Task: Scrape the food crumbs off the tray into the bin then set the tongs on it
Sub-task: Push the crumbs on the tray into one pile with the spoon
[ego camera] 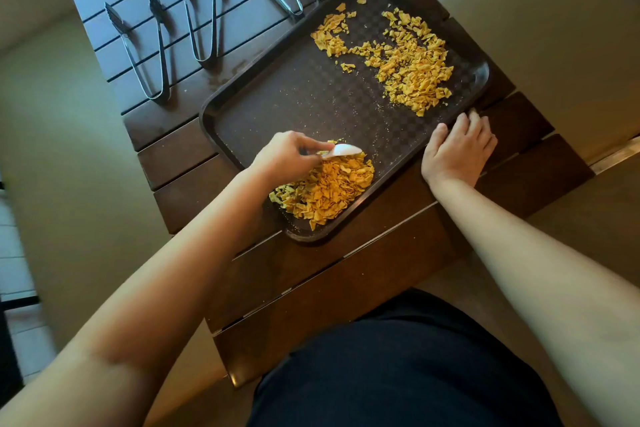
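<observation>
Head view: my left hand (pixel 287 156) pinches a white scraper (pixel 341 151) pointing right over crumbs (pixel 325 189); my right hand (pixel 457 149) rests flat-fingered against the diagonal tray (pixel 277 100) rim.

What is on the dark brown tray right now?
Two heaps of yellow crumbs on the dark brown plastic tray; the left hand and white scraper cover some.

Perhaps a patio: slatted wooden table (pixel 194 163), serving tongs (pixel 145 45).

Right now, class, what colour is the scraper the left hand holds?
White; the scraper shows best in the head view.
</observation>
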Available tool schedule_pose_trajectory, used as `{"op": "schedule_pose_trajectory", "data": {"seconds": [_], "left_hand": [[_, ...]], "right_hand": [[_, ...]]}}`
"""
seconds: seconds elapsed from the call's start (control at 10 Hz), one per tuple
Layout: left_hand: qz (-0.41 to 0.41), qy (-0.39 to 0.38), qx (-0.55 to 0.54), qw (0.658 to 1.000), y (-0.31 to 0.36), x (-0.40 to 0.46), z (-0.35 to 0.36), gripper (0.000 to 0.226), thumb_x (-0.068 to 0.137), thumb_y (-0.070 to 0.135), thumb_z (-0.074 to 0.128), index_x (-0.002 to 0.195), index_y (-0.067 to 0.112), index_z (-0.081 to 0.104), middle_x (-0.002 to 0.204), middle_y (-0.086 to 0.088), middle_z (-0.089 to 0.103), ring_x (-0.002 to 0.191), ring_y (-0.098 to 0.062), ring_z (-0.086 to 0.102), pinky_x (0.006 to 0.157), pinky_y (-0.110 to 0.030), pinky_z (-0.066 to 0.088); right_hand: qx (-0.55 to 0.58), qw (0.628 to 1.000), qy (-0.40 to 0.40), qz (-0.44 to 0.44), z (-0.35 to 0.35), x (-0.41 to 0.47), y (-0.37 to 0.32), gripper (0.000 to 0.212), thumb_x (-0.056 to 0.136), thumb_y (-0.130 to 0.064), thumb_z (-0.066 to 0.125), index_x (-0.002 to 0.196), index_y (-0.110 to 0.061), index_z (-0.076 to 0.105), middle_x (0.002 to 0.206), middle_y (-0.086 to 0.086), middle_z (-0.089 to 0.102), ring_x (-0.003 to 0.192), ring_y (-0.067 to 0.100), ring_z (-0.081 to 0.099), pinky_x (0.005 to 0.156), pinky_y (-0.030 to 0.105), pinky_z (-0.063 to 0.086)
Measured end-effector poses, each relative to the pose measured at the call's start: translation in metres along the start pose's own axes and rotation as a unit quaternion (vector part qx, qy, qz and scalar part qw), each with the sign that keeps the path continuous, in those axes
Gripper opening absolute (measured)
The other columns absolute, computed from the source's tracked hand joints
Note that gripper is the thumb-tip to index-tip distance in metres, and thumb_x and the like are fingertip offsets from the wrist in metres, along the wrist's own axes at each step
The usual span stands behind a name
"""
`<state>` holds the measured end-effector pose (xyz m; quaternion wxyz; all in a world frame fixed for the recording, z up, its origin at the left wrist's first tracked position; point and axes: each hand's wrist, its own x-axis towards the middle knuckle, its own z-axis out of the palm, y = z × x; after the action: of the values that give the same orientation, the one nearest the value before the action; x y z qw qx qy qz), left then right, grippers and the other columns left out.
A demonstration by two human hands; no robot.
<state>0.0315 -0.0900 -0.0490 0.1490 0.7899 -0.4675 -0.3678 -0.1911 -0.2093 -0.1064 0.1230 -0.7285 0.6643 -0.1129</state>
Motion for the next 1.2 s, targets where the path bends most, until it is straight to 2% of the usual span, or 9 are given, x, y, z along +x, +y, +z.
{"op": "schedule_pose_trajectory", "data": {"seconds": [0.2, 0.3, 0.4, 0.5, 0.7, 0.8, 0.9, 1.1, 1.2], "left_hand": [[0.006, 0.080, -0.053, 0.995, 0.008, 0.005, 0.000, 0.030, 0.090, 0.019, 0.055, 0.113, 0.036, 0.065, 0.095, 0.006, 0.058, 0.072, -0.012, 0.056, 0.066, -0.032, 0.052], [0.031, 0.060, 0.023, 0.997, 0.007, 0.005, 0.003, 0.032, 0.090, 0.021, 0.053, 0.113, 0.039, 0.064, 0.093, 0.007, 0.057, 0.079, -0.012, 0.057, 0.065, -0.029, 0.049], [0.056, 0.053, 0.102, 0.992, -0.008, -0.007, 0.003, 0.031, 0.091, 0.026, 0.052, 0.117, 0.041, 0.061, 0.095, 0.007, 0.057, 0.086, -0.009, 0.053, 0.061, -0.022, 0.038], [0.060, 0.058, 0.117, 0.990, -0.020, -0.016, 0.000, 0.030, 0.092, 0.029, 0.052, 0.119, 0.041, 0.060, 0.097, 0.007, 0.058, 0.085, -0.008, 0.052, 0.059, -0.021, 0.036], [0.046, 0.088, 0.076, 0.992, -0.029, -0.023, -0.001, 0.031, 0.091, 0.025, 0.053, 0.118, 0.037, 0.062, 0.097, 0.005, 0.059, 0.085, -0.012, 0.055, 0.069, -0.029, 0.045], [0.011, 0.152, 0.007, 0.988, -0.021, -0.013, 0.000, 0.030, 0.093, 0.023, 0.051, 0.119, 0.032, 0.063, 0.096, 0.004, 0.057, 0.083, -0.013, 0.053, 0.069, -0.028, 0.044], [0.000, 0.137, 0.002, 0.991, -0.017, -0.008, 0.002, 0.030, 0.094, 0.023, 0.051, 0.121, 0.030, 0.062, 0.098, 0.002, 0.057, 0.083, -0.013, 0.053, 0.067, -0.026, 0.043], [0.002, 0.071, 0.041, 0.997, -0.021, -0.019, -0.004, 0.031, 0.090, 0.022, 0.053, 0.116, 0.033, 0.065, 0.094, 0.006, 0.057, 0.087, -0.013, 0.055, 0.074, -0.032, 0.049], [-0.004, 0.091, 0.015, 0.996, -0.012, -0.017, -0.006, 0.029, 0.090, 0.022, 0.054, 0.114, 0.033, 0.065, 0.092, 0.007, 0.056, 0.082, -0.014, 0.056, 0.072, -0.033, 0.050]], "right_hand": [[-0.003, 1.000, 0.004, 0.000, 0.001, 0.000, 0.000, 0.053, 0.098, -0.034, 0.027, 0.136, -0.001, 0.042, 0.149, 0.016, 0.034, 0.142, 0.033, 0.022, 0.115, 0.048, 0.013], [-0.002, 1.000, 0.004, 0.000, 0.001, -0.001, 0.000, 0.053, 0.098, -0.035, 0.027, 0.136, -0.001, 0.043, 0.149, 0.016, 0.035, 0.141, 0.033, 0.023, 0.115, 0.049, 0.014], [-0.002, 1.000, 0.005, 0.000, 0.002, -0.001, 0.000, 0.052, 0.098, -0.034, 0.027, 0.136, -0.002, 0.043, 0.149, 0.016, 0.035, 0.141, 0.033, 0.023, 0.115, 0.048, 0.014], [-0.005, 1.000, 0.006, 0.000, 0.002, -0.001, 0.000, 0.052, 0.098, -0.034, 0.027, 0.136, -0.001, 0.043, 0.149, 0.016, 0.035, 0.141, 0.033, 0.023, 0.115, 0.048, 0.014], [-0.006, 1.000, 0.007, 0.001, 0.001, 0.000, 0.000, 0.052, 0.098, -0.034, 0.027, 0.136, -0.001, 0.043, 0.149, 0.016, 0.035, 0.141, 0.033, 0.023, 0.115, 0.048, 0.014], [-0.006, 1.000, 0.006, -0.001, 0.001, -0.001, -0.001, 0.052, 0.099, -0.034, 0.027, 0.136, -0.002, 0.043, 0.149, 0.016, 0.035, 0.141, 0.032, 0.023, 0.115, 0.048, 0.014], [-0.004, 1.000, 0.006, 0.000, 0.000, -0.001, -0.001, 0.052, 0.099, -0.034, 0.027, 0.136, -0.002, 0.043, 0.149, 0.016, 0.035, 0.141, 0.032, 0.023, 0.115, 0.048, 0.014], [-0.005, 1.000, 0.003, 0.000, 0.001, 0.000, 0.000, 0.053, 0.098, -0.035, 0.026, 0.136, -0.002, 0.042, 0.149, 0.015, 0.034, 0.142, 0.032, 0.022, 0.115, 0.048, 0.013], [0.000, 1.000, 0.000, -0.001, 0.001, 0.000, 0.000, 0.053, 0.098, -0.034, 0.026, 0.136, -0.001, 0.042, 0.149, 0.016, 0.034, 0.142, 0.033, 0.022, 0.115, 0.048, 0.013]]}}
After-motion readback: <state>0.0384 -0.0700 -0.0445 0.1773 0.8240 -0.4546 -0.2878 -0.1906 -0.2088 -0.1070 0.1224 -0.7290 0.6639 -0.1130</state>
